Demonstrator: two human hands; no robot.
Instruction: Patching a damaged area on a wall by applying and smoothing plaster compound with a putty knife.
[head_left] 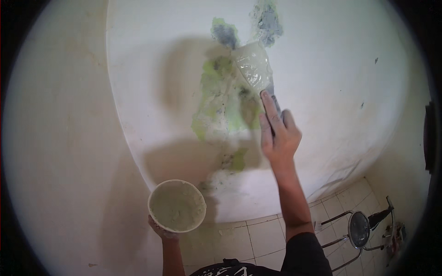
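Note:
My right hand (282, 131) grips the handle of a putty knife (254, 66), its fingers stretched along the handle. Wet, pale grey-green putty covers the broad blade, which lies at the wall just under two grey patches. Around and below it the white wall (322, 92) has green and grey patches (216, 103) where the paint is off. Lower left, my left hand (161, 228) supports a round white tub (177, 205) from beneath; most of its fingers are hidden. Putty coats the inside of the tub.
A metal-legged stool (359, 229) with a round dark seat stands at lower right, beside some dark and red items (395, 237) on the floor. Pale square tiles (264, 234) run along the wall's foot. At left the wall meets another in a corner.

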